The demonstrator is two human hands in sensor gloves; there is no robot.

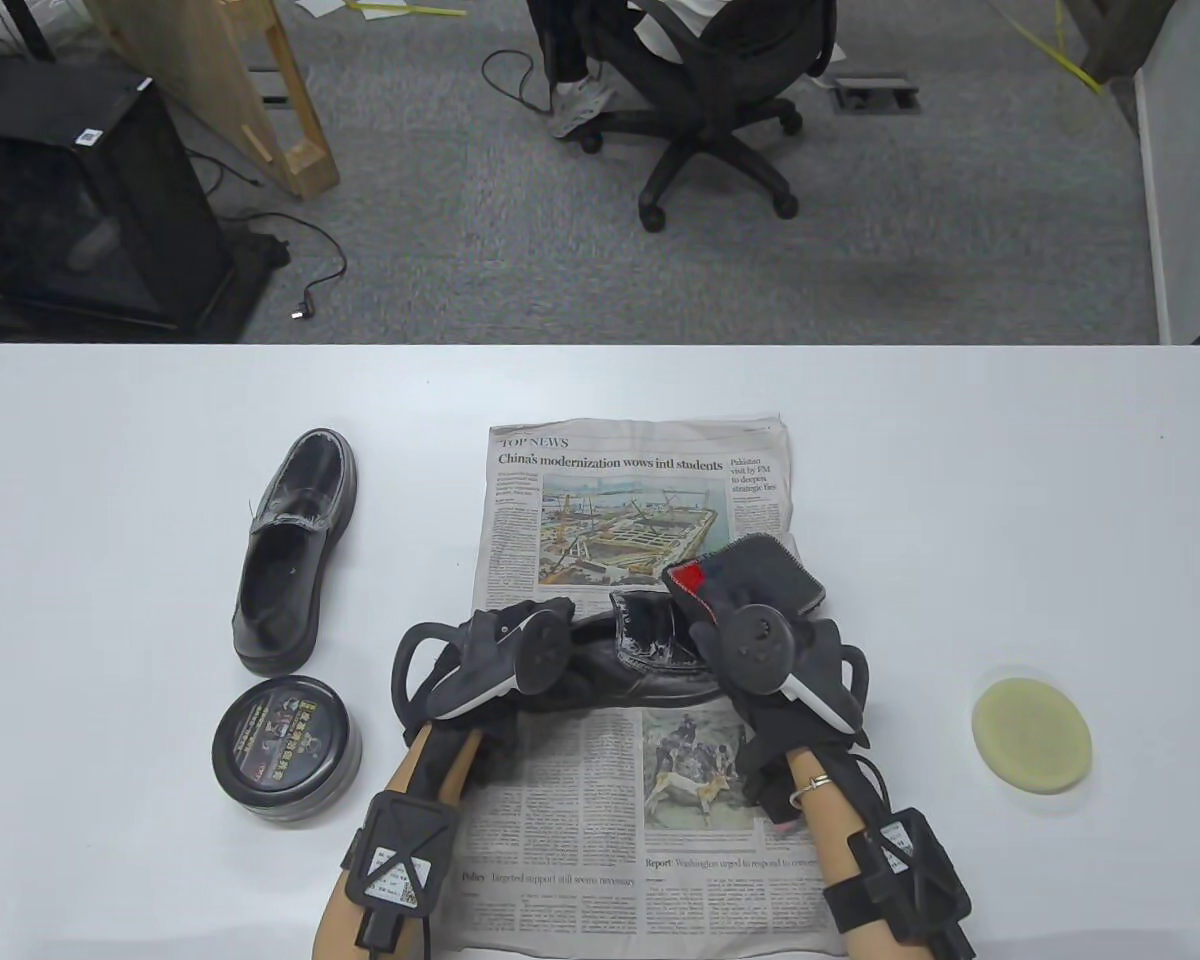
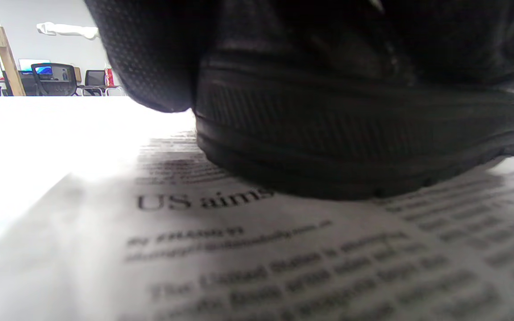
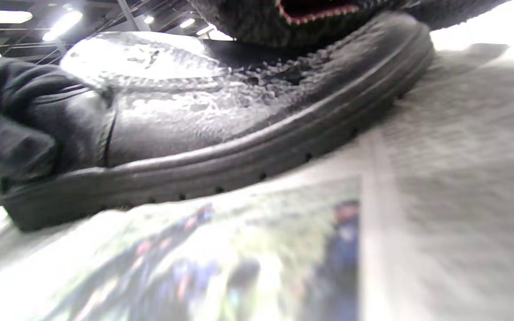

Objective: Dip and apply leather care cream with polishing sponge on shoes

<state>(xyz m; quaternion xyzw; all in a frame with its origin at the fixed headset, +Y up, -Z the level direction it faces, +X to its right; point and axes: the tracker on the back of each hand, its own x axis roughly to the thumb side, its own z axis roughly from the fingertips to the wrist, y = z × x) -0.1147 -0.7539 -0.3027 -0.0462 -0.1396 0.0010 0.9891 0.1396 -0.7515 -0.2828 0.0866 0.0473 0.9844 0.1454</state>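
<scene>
left grip (image 1: 505, 650) sits on the heel end of the black shoe (image 1: 650, 660) lying across the newspaper (image 1: 620, 500); gloved fingers wrap that end in the right wrist view, so it holds the shoe. right grip (image 1: 760, 650) is over the toe end, a dark cloth with red trim (image 1: 750, 575) under it, pressed on the shoe's upper — whether the fingers curl around the cloth or lie flat on it i cannot tell, tracker hides them.

shoe lies sideways at centre of the tabletop (image 1: 110, 450), sole toward 6 o'clock, resting on the paper. second black shoe (image 1: 295, 550) stands at 10 o'clock from the hands, off the paper, toe toward 12. round tin of care cream (image 1: 285, 745), lid on, just at 6 o'clock of that shoe, near the left forearm. pale round polishing sponge (image 1: 1030, 735) lies alone at 3 o'clock, well apart from the right grip.

beyond the tabletop, at 12 — an office chair (image 1: 720, 90) on grey carpet.
</scene>
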